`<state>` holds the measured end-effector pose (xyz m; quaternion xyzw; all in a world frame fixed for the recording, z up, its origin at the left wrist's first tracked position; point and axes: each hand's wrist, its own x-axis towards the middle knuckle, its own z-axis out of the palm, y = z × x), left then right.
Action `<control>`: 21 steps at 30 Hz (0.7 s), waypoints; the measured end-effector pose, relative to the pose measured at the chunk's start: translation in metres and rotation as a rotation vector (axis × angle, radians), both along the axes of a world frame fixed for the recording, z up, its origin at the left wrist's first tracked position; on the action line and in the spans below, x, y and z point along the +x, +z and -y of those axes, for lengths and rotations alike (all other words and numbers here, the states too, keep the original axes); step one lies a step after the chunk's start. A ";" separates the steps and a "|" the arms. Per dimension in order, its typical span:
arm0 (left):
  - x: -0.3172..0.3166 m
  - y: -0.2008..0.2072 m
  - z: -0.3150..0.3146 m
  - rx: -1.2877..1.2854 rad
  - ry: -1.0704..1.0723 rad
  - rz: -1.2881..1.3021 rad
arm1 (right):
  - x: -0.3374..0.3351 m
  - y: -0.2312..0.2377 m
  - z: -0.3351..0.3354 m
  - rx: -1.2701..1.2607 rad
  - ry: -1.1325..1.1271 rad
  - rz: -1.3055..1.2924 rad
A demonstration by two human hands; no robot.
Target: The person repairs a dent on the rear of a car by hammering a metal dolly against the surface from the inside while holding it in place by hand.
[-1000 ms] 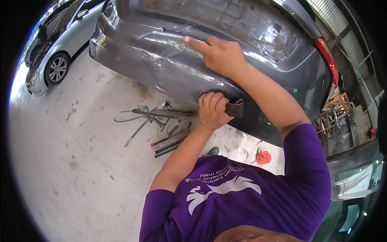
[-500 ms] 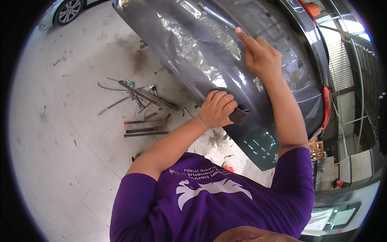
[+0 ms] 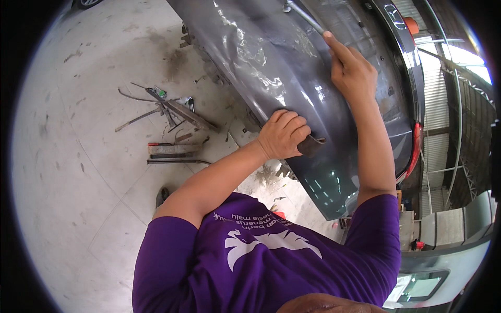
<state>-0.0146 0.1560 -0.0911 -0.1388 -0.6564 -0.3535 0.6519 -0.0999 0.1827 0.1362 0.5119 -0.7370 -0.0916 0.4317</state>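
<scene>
A dark grey car body panel (image 3: 297,86) with a crumpled, shiny stretch runs across the upper middle. My right hand (image 3: 355,73) is closed round the handle of a metal hammer (image 3: 308,18), one finger laid along the shaft. The hammer's small head is near the top edge, over the dented part; whether it touches the metal I cannot tell. Nearer to me, my left hand (image 3: 284,134) grips a dark curved block (image 3: 313,145) at the panel's near edge. My fingers hide much of that block.
Metal bars and hand tools (image 3: 180,112) lie on the pale floor at left, beside a long box-shaped piece (image 3: 172,151). A red tail light (image 3: 416,151) sits at the car's right side. Another vehicle (image 3: 438,271) stands at lower right, and a wheel (image 3: 86,2) shows at upper left.
The view has shifted a little. The hammer now shows its head inside the picture, and my right hand sits slightly lower and farther right. My left hand keeps its grip at the panel's edge.
</scene>
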 end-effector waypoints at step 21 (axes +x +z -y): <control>0.003 0.005 -0.002 0.032 0.016 -0.037 | 0.006 0.003 -0.024 -0.002 0.035 -0.010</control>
